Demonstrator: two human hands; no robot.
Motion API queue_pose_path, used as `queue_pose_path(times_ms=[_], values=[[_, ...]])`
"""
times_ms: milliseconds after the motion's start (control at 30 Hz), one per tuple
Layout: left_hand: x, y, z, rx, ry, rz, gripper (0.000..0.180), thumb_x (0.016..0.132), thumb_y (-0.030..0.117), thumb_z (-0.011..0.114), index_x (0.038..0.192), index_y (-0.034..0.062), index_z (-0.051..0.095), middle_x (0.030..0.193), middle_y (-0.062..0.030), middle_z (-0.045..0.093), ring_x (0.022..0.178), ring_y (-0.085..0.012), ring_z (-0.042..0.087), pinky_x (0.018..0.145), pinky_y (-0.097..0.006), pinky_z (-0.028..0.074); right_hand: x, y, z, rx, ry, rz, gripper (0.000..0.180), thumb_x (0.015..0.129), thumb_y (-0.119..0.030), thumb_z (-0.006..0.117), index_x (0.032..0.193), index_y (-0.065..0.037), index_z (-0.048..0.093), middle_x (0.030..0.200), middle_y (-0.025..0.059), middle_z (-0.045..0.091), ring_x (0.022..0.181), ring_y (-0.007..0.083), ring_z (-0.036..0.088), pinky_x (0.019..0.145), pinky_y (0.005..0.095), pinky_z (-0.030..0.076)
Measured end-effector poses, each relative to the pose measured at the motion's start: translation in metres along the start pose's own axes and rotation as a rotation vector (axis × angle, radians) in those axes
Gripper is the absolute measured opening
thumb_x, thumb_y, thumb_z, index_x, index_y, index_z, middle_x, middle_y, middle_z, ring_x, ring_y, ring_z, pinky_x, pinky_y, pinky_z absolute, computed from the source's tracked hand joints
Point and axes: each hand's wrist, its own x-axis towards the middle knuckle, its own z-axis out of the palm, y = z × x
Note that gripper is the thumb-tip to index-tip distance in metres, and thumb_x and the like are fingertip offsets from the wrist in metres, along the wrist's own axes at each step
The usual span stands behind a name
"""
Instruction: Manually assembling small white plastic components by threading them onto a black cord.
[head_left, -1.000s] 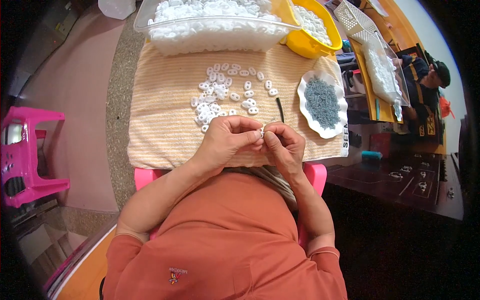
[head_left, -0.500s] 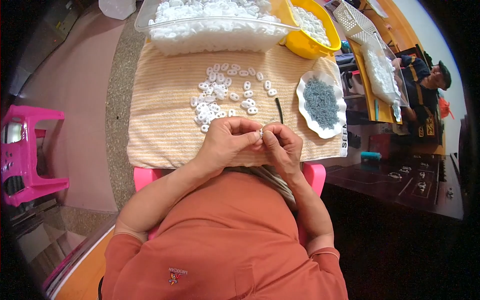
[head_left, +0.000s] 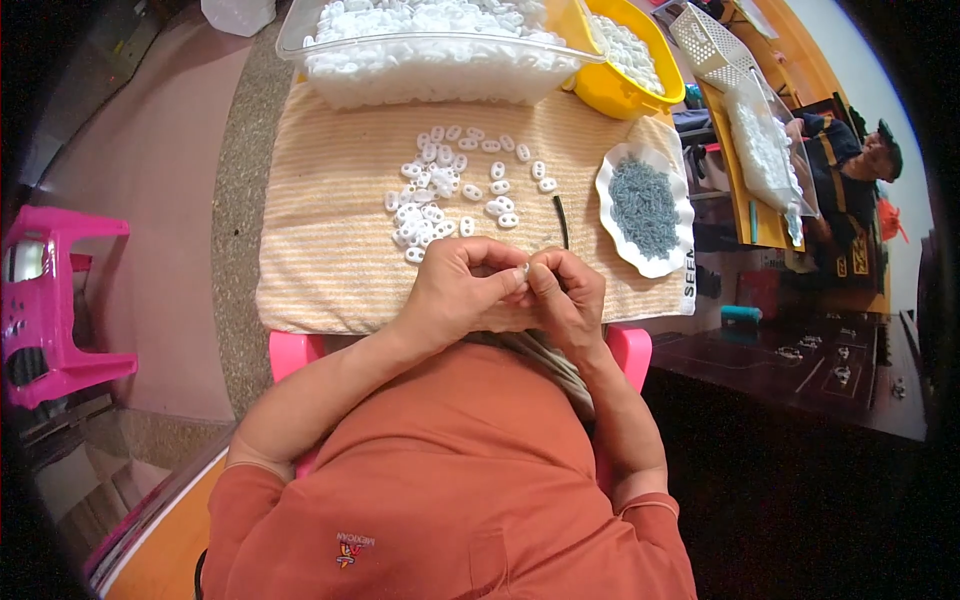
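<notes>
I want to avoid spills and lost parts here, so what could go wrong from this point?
The small white piece pinched between the left hand and right hand might slip out. The left hand could brush the loose white pieces lying close beside it. The scalloped dish sits at the right edge of the towel, so a bump might spill its grey pieces.

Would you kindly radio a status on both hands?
Left hand and right hand close together, pinching small white piece, mostly hidden. Loose white pieces just beyond. Black stick near right hand, not obstructing.
</notes>
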Motion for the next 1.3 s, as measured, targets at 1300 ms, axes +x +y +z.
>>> queue_pose_path(times_ms=[1300], values=[[0.002, 0.005, -0.005, -0.021, -0.005, -0.086, 0.022, 0.086, 0.006, 0.069, 0.104, -0.0053, 0.065, 0.091, -0.0083, 0.068, 0.079, -0.011, 0.065, 0.073, -0.024, 0.054, 0.0, -0.006, 0.001, 0.004, 0.005, 0.022, 0.024, 0.098, -0.022, 0.054, 0.089, -0.001, 0.059, 0.083, 0.0009, 0.062, 0.077, 0.0068, 0.053, 0.068, 0.0229, 0.045]])
